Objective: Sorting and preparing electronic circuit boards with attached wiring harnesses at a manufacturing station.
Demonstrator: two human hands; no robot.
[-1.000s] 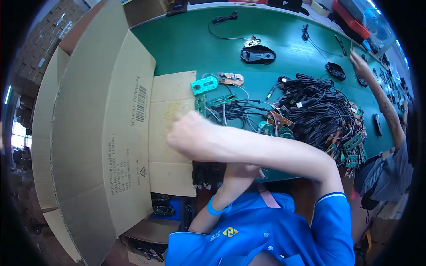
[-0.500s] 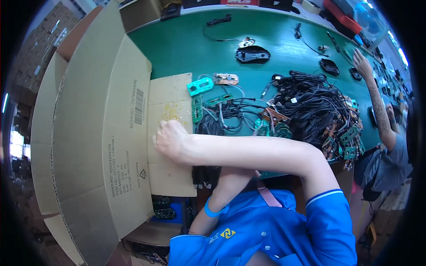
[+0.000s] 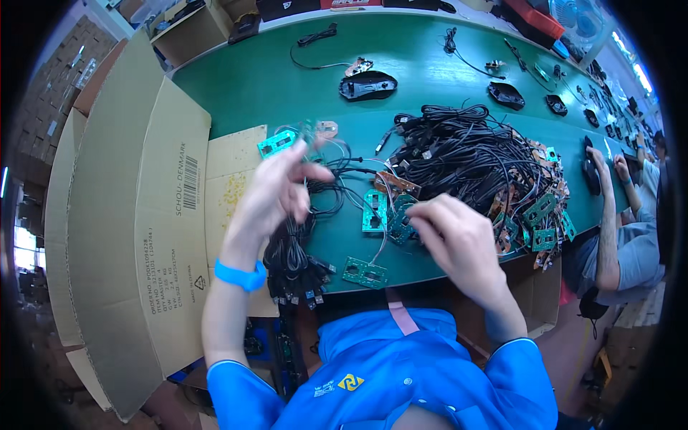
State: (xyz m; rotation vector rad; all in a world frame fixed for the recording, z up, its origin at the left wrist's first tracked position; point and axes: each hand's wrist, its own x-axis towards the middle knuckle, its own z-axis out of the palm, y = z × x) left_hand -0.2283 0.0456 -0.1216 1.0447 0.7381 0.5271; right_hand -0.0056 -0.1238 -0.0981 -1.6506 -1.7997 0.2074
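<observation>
- Table (image 3: 287,97): carried a cable heap (image 3: 466,150).
- Board (image 3: 400,223): lay on the table, just left of the right grip (image 3: 460,240), the nearer hand; long axis ran near to far, far end slightly right.
- Right grip: was narrow; contact unclear.
- Left grip (image 3: 272,190): half-curled near a second board (image 3: 272,145); hold could not be confirmed.

1. Table (image 3: 430,61), top centre: smooth green surface, semi-gloss, reflecting light.
2. Carton (image 3: 132,179), left of frame: matt brown corrugated cardboard.
3. Cables (image 3: 473,154), right of centre: black, smooth plastic-looking sheathing, slight sheen.
4. Circuit board (image 3: 365,272), lower centre: green coated face, moderately glossy.
5. Shell (image 3: 368,87), upper centre: black, hard plastic look.
6. Wristband (image 3: 240,276), lower left: smooth, blue, plastic-looking.
7. Shirt (image 3: 394,365), bottom centre: blue cloth, creased.
</observation>
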